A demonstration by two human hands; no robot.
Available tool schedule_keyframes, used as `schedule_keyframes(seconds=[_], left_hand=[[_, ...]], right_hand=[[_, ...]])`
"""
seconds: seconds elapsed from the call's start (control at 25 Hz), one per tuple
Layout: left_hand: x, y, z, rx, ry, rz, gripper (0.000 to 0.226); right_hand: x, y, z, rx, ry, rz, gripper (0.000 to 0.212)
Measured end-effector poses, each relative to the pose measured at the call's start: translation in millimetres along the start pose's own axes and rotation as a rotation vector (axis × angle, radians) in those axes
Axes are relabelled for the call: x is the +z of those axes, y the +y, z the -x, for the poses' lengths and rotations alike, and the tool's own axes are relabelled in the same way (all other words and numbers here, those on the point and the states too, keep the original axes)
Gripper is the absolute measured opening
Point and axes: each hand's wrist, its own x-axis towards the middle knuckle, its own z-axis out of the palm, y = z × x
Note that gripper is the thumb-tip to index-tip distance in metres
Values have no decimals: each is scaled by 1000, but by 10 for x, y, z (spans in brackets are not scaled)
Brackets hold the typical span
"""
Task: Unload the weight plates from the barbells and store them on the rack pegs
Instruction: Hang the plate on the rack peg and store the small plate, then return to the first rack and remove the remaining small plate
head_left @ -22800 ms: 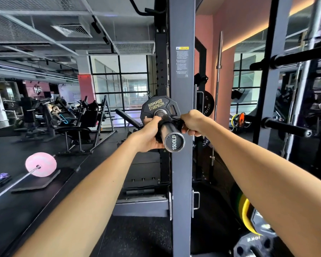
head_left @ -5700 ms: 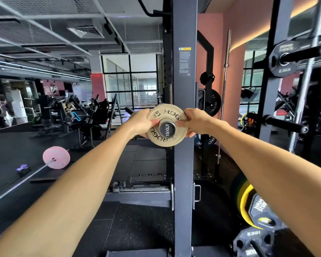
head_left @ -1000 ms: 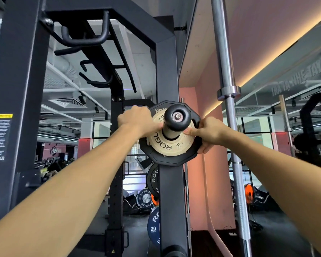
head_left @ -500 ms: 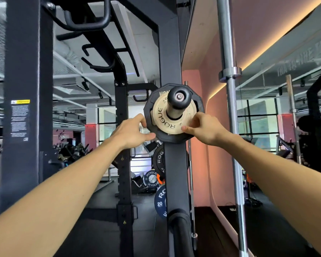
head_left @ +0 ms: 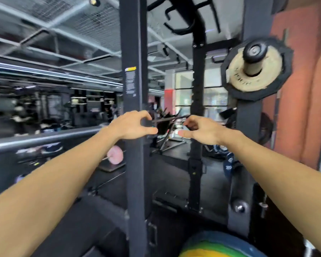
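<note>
Up at the right of the head view, on a rack peg [head_left: 254,52], sit the stored weights: a small tan plate [head_left: 256,75] against a larger black plate [head_left: 256,89] behind it, both threaded on the peg and well apart from our hands. Our left hand [head_left: 132,127] and right hand [head_left: 204,131] float in mid-air near the centre of the frame, each grip loosely open with fingers curved and thumb extended — neither holds anything. A dark rack upright [head_left: 132,101] stands behind the left hand, and we cannot tell whether the fingers touch it, since the whole picture is smeared with motion blur. Farther off on the left, a pink plate [head_left: 115,155] rides on a barbell on the floor; we judge it to be the next load to strip. At the bottom edge a yellow-and-green plate [head_left: 217,247] lies low beside us. The hazards from here, as we read them: the tan plate sits outermost on the peg, and we cannot tell whether it is seated fully back, so it might creep outward if bumped. Moving off quickly among uprights and low plates, we could clip a forearm or a foot.
</note>
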Motion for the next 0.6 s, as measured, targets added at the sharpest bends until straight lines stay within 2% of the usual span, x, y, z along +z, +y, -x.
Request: schedule_keyframes(seconds=[0.2,0.36,0.6], left_hand=[[73,-871,1276,-277,-70,-26,48],[205,-1585,2372,-512,-197,15,56],[855,-2295,4080,-825,-336,164,50]], right_hand=[[1093,-601,238,-110,-238,-6,60],[2015,-1089,578,-153,-443,-83,63],[3504,-1617,1370,-151,-761,-39,80]])
